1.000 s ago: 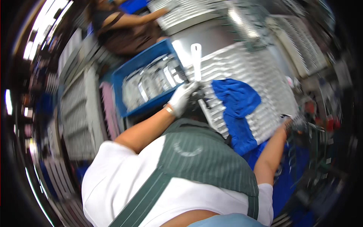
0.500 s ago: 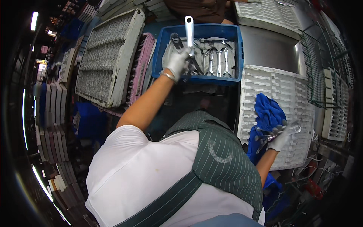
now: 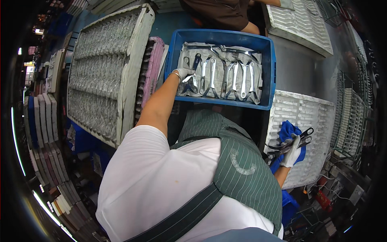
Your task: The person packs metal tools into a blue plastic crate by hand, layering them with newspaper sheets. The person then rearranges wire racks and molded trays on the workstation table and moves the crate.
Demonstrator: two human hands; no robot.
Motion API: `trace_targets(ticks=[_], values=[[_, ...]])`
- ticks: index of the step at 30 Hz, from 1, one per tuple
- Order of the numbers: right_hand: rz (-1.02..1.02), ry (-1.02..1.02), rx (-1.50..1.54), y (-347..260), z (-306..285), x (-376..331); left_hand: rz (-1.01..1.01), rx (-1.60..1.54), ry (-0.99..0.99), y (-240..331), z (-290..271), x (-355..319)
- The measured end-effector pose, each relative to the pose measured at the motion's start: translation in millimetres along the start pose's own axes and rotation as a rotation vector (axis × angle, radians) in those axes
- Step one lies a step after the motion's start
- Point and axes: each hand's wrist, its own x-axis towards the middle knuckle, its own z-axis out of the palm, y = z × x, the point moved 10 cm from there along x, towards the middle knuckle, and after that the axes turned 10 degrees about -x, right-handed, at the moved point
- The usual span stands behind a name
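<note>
**Scissors in both gloved hands**

Scissors with black handles sit in the right hand, which is closed around them. A blue cloth lies under that hand, on a white tray on the bench.

The left hand reaches far out into a blue bin. Its fingers are curled down on a shiny tool at the left end of the bin. More shiny tools lie side by side on a sheet in there.

Half a second ago, the left hand held a white-handled tool up over the bin. Now the hand is low, down among the tools, and that tool no longer sticks up. The right hand was on the blue cloth then too, and it has stayed there.

Another person's arm shows at the far side of the bin.
</note>
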Motion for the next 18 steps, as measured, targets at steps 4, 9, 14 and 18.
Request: trace_targets(ticks=[4,9,14,18], values=[[-0.008,0.009,-0.077,-19.1,20.1,-7.0,0.061,0.271,0.174,-10.6,-31.9,41.6],[-0.025,-0.043,-0.109,-43.5,56.2,-6.0,0.17,0.547,0.385,-27.6,-75.4,89.8],[0.0,0.023,-0.111,-33.2,56.6,-5.9,0.073,0.586,0.44,8.2,-34.9,44.8],[-0.052,-0.006,-0.079,-32.4,59.0,0.3,0.123,0.555,0.503,51.2,-27.4,7.8]])
